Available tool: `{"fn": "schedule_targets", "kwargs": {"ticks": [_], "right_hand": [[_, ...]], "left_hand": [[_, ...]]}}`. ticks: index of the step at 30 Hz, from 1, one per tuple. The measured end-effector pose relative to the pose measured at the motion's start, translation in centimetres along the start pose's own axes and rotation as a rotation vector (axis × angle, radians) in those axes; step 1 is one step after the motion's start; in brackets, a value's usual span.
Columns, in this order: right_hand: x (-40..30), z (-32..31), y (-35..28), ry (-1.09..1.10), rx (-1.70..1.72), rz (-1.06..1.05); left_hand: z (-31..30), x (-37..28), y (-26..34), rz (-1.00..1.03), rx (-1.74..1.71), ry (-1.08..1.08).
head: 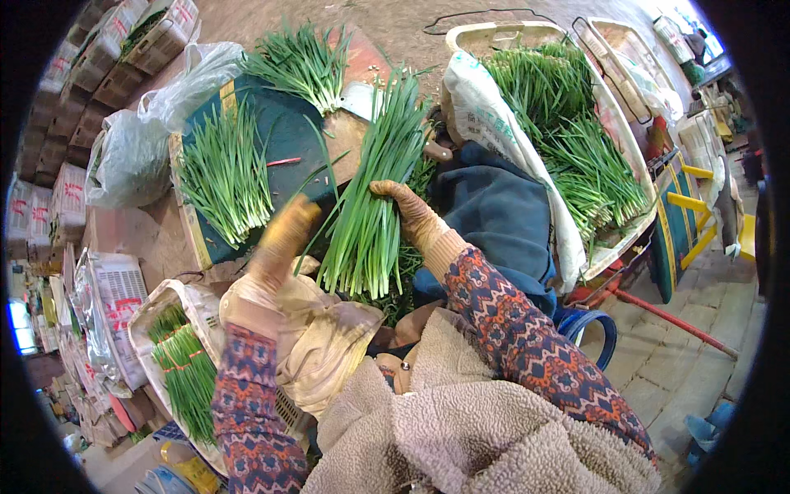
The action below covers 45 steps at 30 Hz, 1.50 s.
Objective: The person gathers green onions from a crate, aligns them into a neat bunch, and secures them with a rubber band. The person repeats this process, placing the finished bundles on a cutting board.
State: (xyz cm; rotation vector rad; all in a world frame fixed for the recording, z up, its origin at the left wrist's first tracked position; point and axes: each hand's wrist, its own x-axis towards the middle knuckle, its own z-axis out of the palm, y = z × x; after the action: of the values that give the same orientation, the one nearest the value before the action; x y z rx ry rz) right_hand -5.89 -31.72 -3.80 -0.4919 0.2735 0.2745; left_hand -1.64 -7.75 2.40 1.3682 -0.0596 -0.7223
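Observation:
My right hand (412, 213), in a soiled glove, grips a bunch of long green leafy stalks, likely garlic chives (370, 228), their pale cut ends toward me. My left hand (287, 231), also gloved, is blurred just left of the bunch; whether its fingers hold a few loose leaves beside it is unclear. A second bunch (228, 179) lies on a dark green board (290, 133) at the left. Beyond it, another bunch (308, 68) lies near a metal blade (361, 100), partly covered by the held leaves. A wooden handle (438, 150) shows right of the held bunch.
A lined plastic crate (639, 247) of chives stands at the right. At lower left, another crate (145, 309) holds chives tied with red bands. A clear plastic bag (126, 163) sits left of the board. A red pole (673, 322) and blue bucket (608, 339) are at lower right.

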Motion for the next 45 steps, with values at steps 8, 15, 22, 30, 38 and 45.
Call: {"fn": "schedule_targets", "kwargs": {"ticks": [8,15,22,30,38,45], "right_hand": [[1.2,0.1,1.6,0.038,-0.216,-0.056],[-0.3,-0.6,5.9,0.258,-0.378,-0.143],[0.7,-4.8,9.0,0.444,-1.051,-0.303],[-3.6,-4.1,6.2,0.292,-0.373,0.149],[-3.5,-0.7,6.0,0.320,-0.552,-0.158],[1.5,7.9,4.5,0.040,-0.510,-0.281]], "left_hand": [[2.7,0.5,-10.1,-0.270,-0.462,0.049],[4.1,1.6,-12.8,-0.219,-0.711,0.103],[7.0,0.4,-14.0,-0.251,-0.510,0.116],[6.0,0.8,-14.1,-0.104,-0.460,0.120],[8.7,0.0,-9.7,-0.196,0.866,-0.096],[-4.9,-1.6,-0.2,0.185,0.545,-0.120]]}}
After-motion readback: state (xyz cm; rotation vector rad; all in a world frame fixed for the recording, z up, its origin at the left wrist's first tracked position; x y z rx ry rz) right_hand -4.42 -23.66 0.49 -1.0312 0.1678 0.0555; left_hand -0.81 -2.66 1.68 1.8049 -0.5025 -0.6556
